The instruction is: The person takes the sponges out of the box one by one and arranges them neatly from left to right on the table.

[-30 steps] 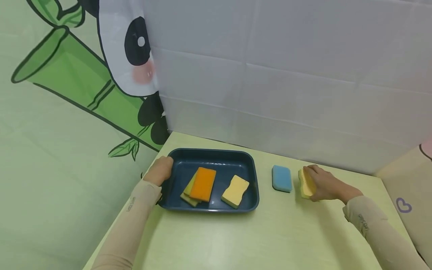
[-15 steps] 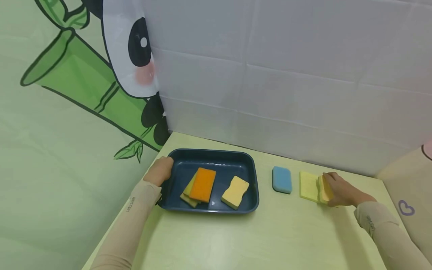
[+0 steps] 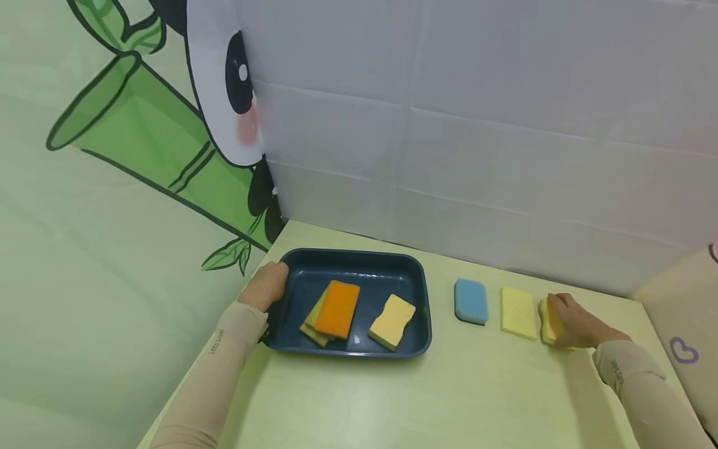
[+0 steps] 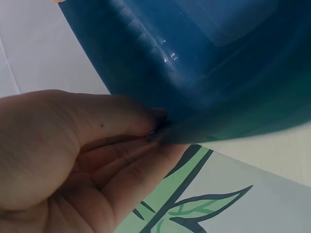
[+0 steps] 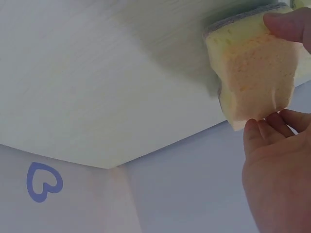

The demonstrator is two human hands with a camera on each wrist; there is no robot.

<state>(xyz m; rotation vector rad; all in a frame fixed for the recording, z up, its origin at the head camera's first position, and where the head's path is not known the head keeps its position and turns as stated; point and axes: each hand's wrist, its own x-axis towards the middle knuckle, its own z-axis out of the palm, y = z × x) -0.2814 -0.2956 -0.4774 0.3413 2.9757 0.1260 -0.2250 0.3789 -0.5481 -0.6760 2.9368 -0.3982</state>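
Note:
My left hand (image 3: 266, 285) grips the left rim of a dark blue tray (image 3: 359, 355); in the left wrist view the thumb (image 4: 116, 114) presses the rim against the fingers. Inside the tray lie an orange sponge (image 3: 337, 308) over yellowish flat pieces (image 3: 315, 330), and a pale yellow wavy-sided sponge (image 3: 391, 321). At the right, my right hand (image 3: 574, 321) holds a yellow sponge between thumb and fingertips. The right wrist view shows this yellow sponge (image 5: 260, 77) tipped on edge, with a grey scouring layer on one face. My fingers partly cover it.
Between the tray and my right hand, a blue sponge (image 3: 471, 301) and a flat light yellow piece (image 3: 518, 313) lie in a row on the pale table (image 3: 426, 405). A white wall sheet (image 3: 477, 156) stands behind, with printed sheets at both sides.
My right hand has moved to the right with the yellow sponge, and the flat light yellow piece now shows where they were. My left hand and the tray have stayed in place.

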